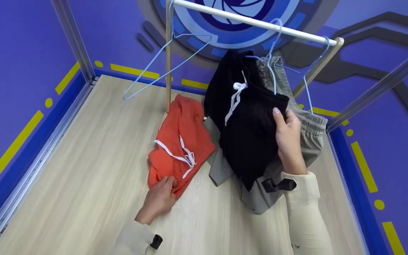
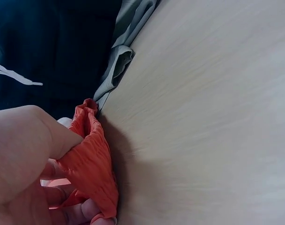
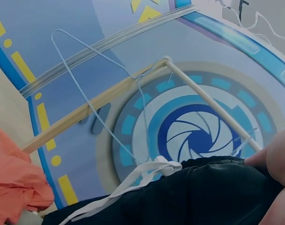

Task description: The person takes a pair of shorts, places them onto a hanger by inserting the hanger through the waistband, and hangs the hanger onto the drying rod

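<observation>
Black shorts [image 1: 243,141] with a white drawstring hang tilted at a light blue wire hanger [image 1: 270,53] on the rail. My right hand [image 1: 289,138] grips their waistband at its right end, thumb in front. Orange shorts [image 1: 182,124], also with a white drawstring, lie bunched on the wooden surface to the left. With my left hand [image 1: 159,198] I pinch their near edge; in the left wrist view the gathered orange fabric [image 2: 93,164] passes between thumb and fingers. Grey shorts [image 1: 312,143] with a gathered waistband hang behind the black ones, partly hidden by them.
A white rail [image 1: 246,20] on wooden posts [image 1: 168,60] stands at the back. One bare blue wire hanger [image 1: 147,67] hangs at its left end. Another hanger [image 1: 307,85] at the right end reaches the grey waistband. Patterned blue-purple panels [image 1: 20,71] enclose the wooden surface [image 1: 94,159].
</observation>
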Motion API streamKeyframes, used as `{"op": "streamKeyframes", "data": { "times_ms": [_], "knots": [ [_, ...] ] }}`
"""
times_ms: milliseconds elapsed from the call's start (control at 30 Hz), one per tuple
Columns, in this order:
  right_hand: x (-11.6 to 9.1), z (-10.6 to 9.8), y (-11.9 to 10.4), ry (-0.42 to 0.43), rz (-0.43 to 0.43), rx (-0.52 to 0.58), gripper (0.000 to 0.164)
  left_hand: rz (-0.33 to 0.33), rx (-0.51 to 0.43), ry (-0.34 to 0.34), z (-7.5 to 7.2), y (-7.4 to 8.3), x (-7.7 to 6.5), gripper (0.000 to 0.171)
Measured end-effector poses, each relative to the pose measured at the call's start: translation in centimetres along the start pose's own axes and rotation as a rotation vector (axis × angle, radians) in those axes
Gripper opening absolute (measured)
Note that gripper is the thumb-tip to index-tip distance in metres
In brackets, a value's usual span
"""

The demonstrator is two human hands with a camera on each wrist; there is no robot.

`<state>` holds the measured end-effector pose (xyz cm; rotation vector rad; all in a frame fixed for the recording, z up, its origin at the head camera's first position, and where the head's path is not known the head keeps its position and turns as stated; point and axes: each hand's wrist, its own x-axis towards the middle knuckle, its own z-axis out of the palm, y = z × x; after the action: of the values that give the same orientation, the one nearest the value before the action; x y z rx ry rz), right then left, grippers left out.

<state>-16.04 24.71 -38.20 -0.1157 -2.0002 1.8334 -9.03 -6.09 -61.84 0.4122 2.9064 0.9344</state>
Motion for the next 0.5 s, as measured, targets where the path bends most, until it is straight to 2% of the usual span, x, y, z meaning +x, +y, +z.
{"op": "streamKeyframes", "data": {
  "times_ms": [167, 500],
  "knots": [
    [0.0, 0.3, 0.8, -0.007, 0.009, -0.014, 0.021, -0.018, -0.006, -0.024, 0.2, 0.1, -0.2, 0.019],
    [-0.1, 0.2, 1.8, -0.04, -0.019, 0.064, 0.027, -0.039, -0.023, -0.046, -0.4, 0.0, 0.2, 0.017]
  ]
}}
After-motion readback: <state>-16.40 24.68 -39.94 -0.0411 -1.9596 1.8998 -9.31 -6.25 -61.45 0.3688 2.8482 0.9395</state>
